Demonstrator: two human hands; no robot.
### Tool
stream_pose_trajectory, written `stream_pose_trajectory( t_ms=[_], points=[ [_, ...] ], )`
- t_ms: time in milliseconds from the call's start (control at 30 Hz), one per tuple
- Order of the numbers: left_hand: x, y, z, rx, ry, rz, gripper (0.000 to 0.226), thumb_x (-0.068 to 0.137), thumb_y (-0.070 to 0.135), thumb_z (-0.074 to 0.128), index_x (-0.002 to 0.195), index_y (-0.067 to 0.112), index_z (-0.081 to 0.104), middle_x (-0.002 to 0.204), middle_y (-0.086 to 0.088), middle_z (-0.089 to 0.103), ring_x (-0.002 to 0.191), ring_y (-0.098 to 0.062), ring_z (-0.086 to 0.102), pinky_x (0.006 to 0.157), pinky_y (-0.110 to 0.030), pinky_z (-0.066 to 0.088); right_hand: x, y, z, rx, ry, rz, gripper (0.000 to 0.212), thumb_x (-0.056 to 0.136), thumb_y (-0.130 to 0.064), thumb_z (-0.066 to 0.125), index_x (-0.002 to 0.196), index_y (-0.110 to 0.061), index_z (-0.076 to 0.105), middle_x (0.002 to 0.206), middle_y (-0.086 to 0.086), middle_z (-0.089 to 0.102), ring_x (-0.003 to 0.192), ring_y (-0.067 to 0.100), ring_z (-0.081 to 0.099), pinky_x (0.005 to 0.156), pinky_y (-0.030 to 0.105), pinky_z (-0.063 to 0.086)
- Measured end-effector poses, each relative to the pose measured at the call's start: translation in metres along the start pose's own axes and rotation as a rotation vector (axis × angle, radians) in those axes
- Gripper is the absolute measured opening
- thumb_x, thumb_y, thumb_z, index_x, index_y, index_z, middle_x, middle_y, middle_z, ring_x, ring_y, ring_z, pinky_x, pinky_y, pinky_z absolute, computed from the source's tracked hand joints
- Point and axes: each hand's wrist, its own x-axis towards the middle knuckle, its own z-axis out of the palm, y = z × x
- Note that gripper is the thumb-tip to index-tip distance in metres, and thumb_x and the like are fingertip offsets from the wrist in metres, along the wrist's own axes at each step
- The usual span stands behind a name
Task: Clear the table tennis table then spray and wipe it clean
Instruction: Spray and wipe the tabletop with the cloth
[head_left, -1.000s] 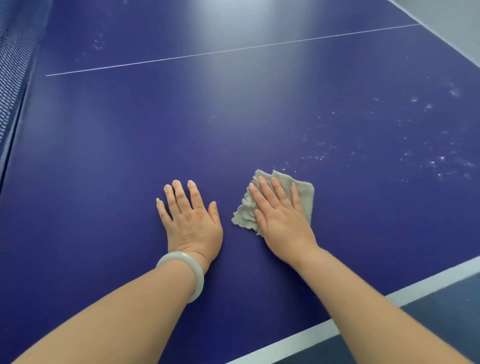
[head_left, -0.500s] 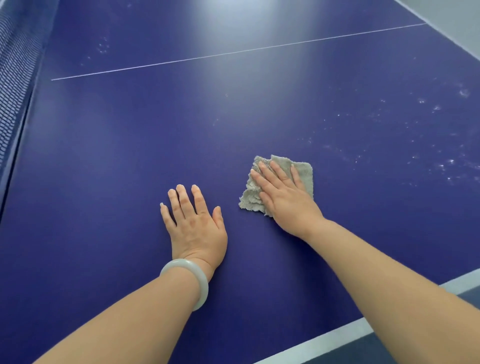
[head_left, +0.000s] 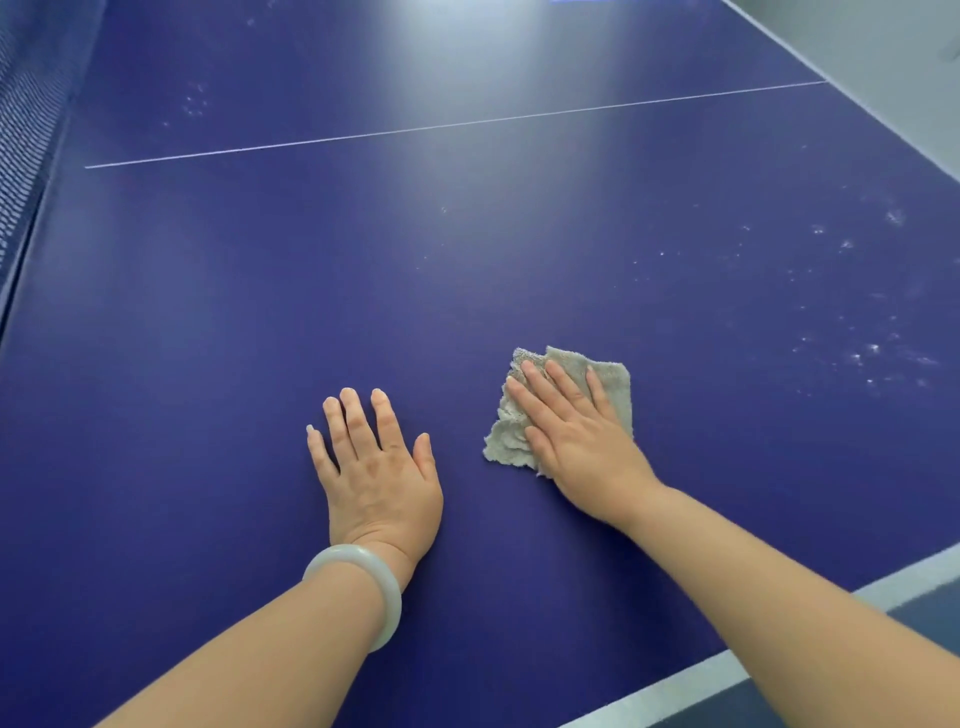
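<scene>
Big blue worktop (head_left: 467, 260) fills the room from where I stand, one of it, w/ a net (head_left: 28, 130) along its left edge, a thin white centre line (head_left: 457, 124) across the far part and a white border stripe (head_left: 675, 691) at the near right corner. Nothing left standing on it, so the clearing looks done; I'd say we're mid-wipe.

What counts for the next stroke: spray droplets (head_left: 862, 358) lie to the right of the cloth and a bit farther out, well apart from it. A 2nd, fainter patch (head_left: 193, 104) sits far off by the net. So 2 wet patches, and the right hand is the nearer one to the bigger patch; prob. the cloth needs to travel right.

Two hands, both flat. Left hand (head_left: 376, 467) rests palm down on bare worktop, fingers straight, holding nothing, likely as a brace; 1 pale bangle (head_left: 363, 592) on that wrist. Right hand (head_left: 576, 431) presses down on the cloth (head_left: 613, 379) w/ straight fingers, not clutching it.

One cloth, grey-beige, crumpled, roughly square, no clear long axis, lying just right of the left hand, not touching it.
</scene>
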Motion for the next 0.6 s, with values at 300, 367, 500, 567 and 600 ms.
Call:
stream_pose_trajectory(
  t_ms=[300,367,500,567,600],
  points=[
    [0.000,0.001,-0.001,0.008,-0.015,0.005,0.070,0.096,0.048,0.012,0.155,0.010,0.007,0.162,-0.019,0.007,0.150,-0.035,-0.002,0.120,-0.053,0.000,-0.009,0.048,-0.012,0.121,0.105,0.852,0.056,0.104,-0.032,0.018,0.157,-0.021,0.004,0.164,0.000,-0.004,0.151,0.021,-0.004,0.119,0.054,-0.004],
    [0.000,0.001,-0.002,0.009,-0.022,0.001,0.070,0.097,0.047,0.014,0.155,0.010,0.006,0.162,-0.019,0.005,0.150,-0.035,-0.002,0.120,-0.054,0.000,-0.014,-0.004,-0.001,0.071,0.103,0.505,0.056,0.103,-0.033,0.015,0.157,-0.024,0.001,0.164,-0.003,-0.008,0.151,0.020,-0.009,0.119,0.050,-0.008],
    [-0.001,0.001,-0.004,-0.014,-0.035,0.006,0.069,0.098,0.047,0.017,0.155,0.009,0.008,0.161,-0.019,0.006,0.150,-0.035,-0.001,0.119,-0.054,0.002,-0.057,-0.037,0.005,0.026,-0.007,0.064,0.053,0.104,-0.037,0.011,0.156,-0.030,0.005,0.163,-0.011,-0.003,0.151,0.013,-0.008,0.120,0.046,-0.006],
    [-0.002,0.001,-0.004,-0.014,-0.045,0.004,0.069,0.097,0.047,0.016,0.155,0.009,0.008,0.161,-0.020,0.006,0.149,-0.036,-0.002,0.119,-0.055,0.002,-0.075,-0.005,0.004,0.055,0.025,0.181,0.052,0.104,-0.034,0.015,0.155,-0.033,0.003,0.163,-0.013,-0.002,0.150,0.009,-0.010,0.121,0.044,-0.006],
    [-0.002,0.001,-0.005,-0.022,-0.050,0.006,0.070,0.097,0.047,0.015,0.155,0.008,0.008,0.161,-0.020,0.006,0.149,-0.036,-0.002,0.119,-0.055,0.002,-0.084,0.012,0.002,0.081,0.054,0.347,0.051,0.105,-0.031,0.016,0.154,-0.033,0.003,0.163,-0.013,-0.002,0.150,0.008,-0.010,0.121,0.045,-0.005]
  ],
)
